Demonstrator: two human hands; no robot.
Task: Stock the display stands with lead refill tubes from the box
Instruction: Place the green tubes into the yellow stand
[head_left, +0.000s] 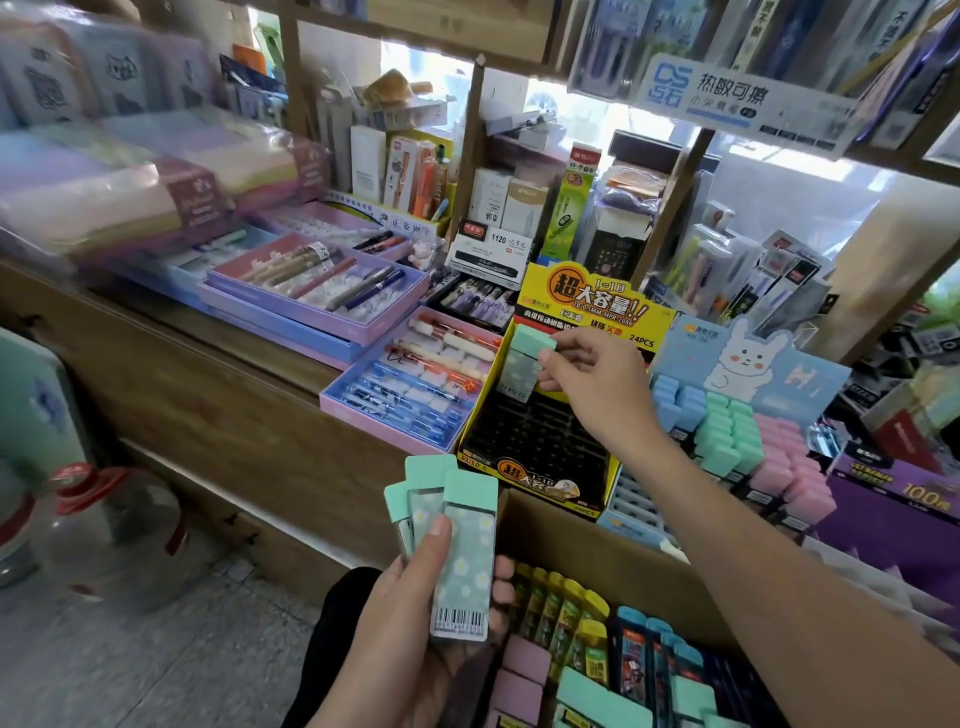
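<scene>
Now the right grip (597, 384) pinches a mint-capped tube (522, 369) at the yellow stand (540, 447), the left grip (415, 639) holding three more tubes (467, 571).

- The right hand (592, 384) pinches a mint-capped refill tube (524, 364) at the yellow-black display stand's (530, 441) back corner.
- The left hand (415, 623) grips three mint tubes (457, 545) above the cardboard box (597, 540).

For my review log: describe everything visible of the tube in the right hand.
The lead refill tube is a flat rectangular case, seemingly plastic, with a mint-green cap and a pale translucent body with faint white marks. It stands nearly upright at the back left corner of the black slotted tray of the yellow display stand. The right hand pinches it just below the cap. Whether its foot sits in a slot is unclear.
</scene>
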